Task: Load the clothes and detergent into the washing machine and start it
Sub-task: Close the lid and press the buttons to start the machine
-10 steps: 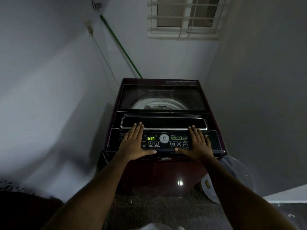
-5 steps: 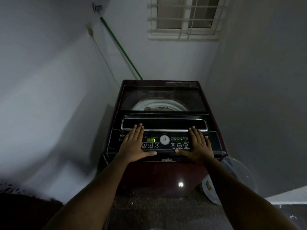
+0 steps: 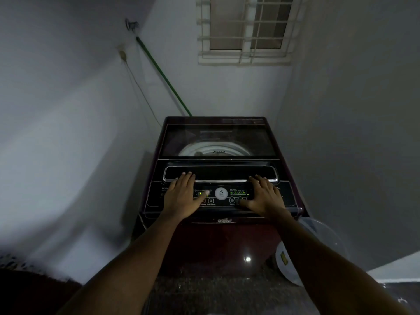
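Note:
A dark maroon top-loading washing machine [image 3: 227, 242] stands in the corner with its glass lid [image 3: 218, 139] closed; the white drum rim shows through it. The control panel [image 3: 221, 196] is lit with green indicators. My left hand [image 3: 181, 196] lies flat on the panel's left side, thumb over the green display and numbered buttons. My right hand [image 3: 264, 196] lies flat on the right side, thumb on a button below the green icons. No clothes or detergent are visible.
Walls close in on the left, back and right. A green hose [image 3: 163, 76] and a cord run down the back wall. A white plastic tub [image 3: 316, 248] sits on the floor to the machine's right. A barred window [image 3: 245, 30] is above.
My left thumb has shifted up over the display, which is now partly covered. Both hands stay flat on the panel; the view has moved slightly.

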{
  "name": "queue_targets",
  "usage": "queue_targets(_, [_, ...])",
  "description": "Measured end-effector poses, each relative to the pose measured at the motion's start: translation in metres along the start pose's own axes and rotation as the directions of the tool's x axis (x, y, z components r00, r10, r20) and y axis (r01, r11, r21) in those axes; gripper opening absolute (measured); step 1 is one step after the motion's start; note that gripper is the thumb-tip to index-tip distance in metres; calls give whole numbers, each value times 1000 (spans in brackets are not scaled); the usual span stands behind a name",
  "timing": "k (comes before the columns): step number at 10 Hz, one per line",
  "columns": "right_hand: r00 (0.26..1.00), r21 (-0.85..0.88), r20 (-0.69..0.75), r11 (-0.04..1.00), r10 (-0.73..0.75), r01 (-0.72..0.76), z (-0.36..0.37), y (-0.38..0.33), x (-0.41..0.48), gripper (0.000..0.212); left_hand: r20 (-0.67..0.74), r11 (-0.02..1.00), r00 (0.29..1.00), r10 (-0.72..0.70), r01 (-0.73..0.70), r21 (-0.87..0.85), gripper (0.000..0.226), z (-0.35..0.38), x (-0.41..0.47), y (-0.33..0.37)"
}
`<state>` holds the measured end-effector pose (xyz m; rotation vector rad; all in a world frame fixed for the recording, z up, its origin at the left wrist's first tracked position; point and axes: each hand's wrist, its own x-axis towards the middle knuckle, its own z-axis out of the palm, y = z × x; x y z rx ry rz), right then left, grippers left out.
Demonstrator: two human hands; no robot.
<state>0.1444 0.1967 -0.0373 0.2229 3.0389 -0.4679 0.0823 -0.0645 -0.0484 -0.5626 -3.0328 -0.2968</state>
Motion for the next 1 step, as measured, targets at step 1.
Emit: queue_targets(1, [994,-54,-83,996,-74,69,-13,-15,7,88,-141,1000,990,-4,2,-14,73,-14,6,20])
